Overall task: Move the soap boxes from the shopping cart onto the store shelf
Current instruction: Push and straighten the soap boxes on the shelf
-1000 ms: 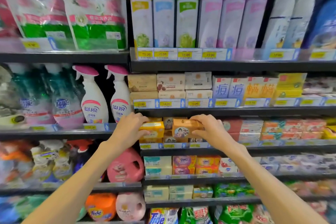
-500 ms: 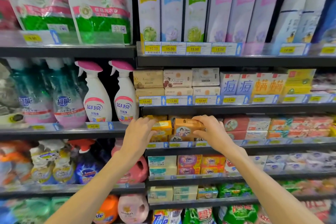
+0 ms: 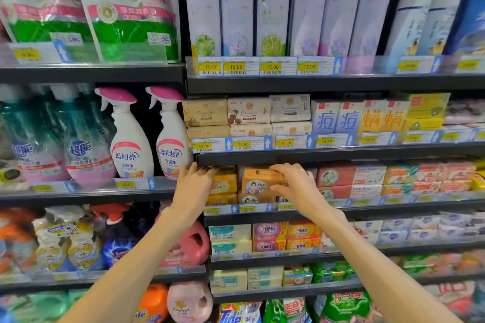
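Note:
Both hands are at the soap shelf point(image 3: 262, 208) in the middle of the rack. My left hand point(image 3: 194, 189) holds a yellow soap box point(image 3: 224, 183) by its left end, on top of another yellow box. My right hand point(image 3: 294, 186) grips an orange soap box point(image 3: 258, 181) with a round picture on its front, set on a similar orange box below. Both boxes sit just under the shelf board above. The shopping cart is out of view.
Red and white soap boxes point(image 3: 349, 178) fill the shelf to the right. Spray bottles point(image 3: 172, 136) stand just left of my left hand. More soap point(image 3: 249, 113) is on the shelf above, laundry soap bars point(image 3: 267, 236) on the one below.
Both hands have pushed their boxes a little deeper into the shelf. The camera has come closer and shifted, so the shelf looks larger.

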Tool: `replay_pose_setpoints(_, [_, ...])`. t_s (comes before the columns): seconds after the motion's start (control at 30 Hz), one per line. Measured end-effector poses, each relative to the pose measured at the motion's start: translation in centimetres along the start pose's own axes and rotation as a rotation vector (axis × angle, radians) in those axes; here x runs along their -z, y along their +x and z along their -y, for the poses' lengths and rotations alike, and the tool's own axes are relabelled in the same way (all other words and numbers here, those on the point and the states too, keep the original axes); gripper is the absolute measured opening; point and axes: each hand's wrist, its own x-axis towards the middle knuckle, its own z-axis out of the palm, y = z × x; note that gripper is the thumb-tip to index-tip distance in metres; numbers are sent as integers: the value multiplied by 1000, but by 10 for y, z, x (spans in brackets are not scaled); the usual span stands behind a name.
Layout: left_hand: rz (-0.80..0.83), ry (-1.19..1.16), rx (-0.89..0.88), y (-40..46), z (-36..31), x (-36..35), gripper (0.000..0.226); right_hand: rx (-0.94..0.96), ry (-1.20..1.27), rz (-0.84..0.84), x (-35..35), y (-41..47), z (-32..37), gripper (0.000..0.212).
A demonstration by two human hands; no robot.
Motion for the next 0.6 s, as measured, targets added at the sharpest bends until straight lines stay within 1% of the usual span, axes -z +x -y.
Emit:
replay_pose_setpoints(0.27, [-13,8,-31,-3,-1,-9,38,13,-60,10,-16,3,3,50])
replay_pose_setpoints(0.37, [-43,17,-56,-5,1,-12,33,13,-72,6,-19,4,4,49])
replay_pose_setpoints(0.53, [-99,-4,-45,-7,0,-16,27,37,-160,-11,-23,8,7,47])
replay_pose_setpoints(0.6, [-103,-8,-41,-7,0,-17,25,63,-242,-38,-24,9,7,46])
